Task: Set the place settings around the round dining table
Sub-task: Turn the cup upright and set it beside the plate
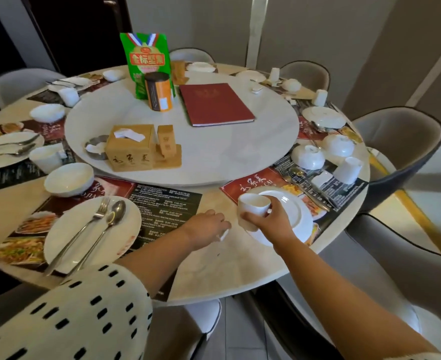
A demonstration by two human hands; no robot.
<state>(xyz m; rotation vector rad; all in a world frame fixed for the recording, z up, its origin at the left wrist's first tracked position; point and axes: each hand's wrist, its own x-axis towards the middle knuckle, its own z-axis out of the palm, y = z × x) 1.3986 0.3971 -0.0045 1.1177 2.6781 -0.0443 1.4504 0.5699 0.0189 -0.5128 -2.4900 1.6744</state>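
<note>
Place settings (58, 203) ring most of the round dining table (222, 271), each on a printed placemat around the big turntable (227, 157) in the middle. By my reading the job is well along but uneven. The near-left setting looks finished, with a plate (66, 245) carrying a fork (89, 224) and spoon (112, 216) and a bowl (68, 179) upright beside it. The near-right setting is the one in hand. Its plate (296, 214) sits on the mat close to the table's edge, cutlery (318, 201) lies loose just beyond it, and farther right two upturned bowls (308, 157) and an upturned mug (348, 170) are bunched together rather than laid out, so they are probably yet to be sorted.

Both bare forearms reach forward from the near edge. The right hand (268, 222) is raised above the near-right plate, fingers and thumb wrapped round a white cup (253, 206), which it holds mouth up and clear of the table, just left of that plate's centre. The left hand (209, 224) is low on the bare tabletop between the two near mats, palm down with fingers bent. A small white piece (223, 235) shows at its fingertips, but it is too small and blurred to name, and I cannot tell whether the fingers pinch it or only touch it.
</note>
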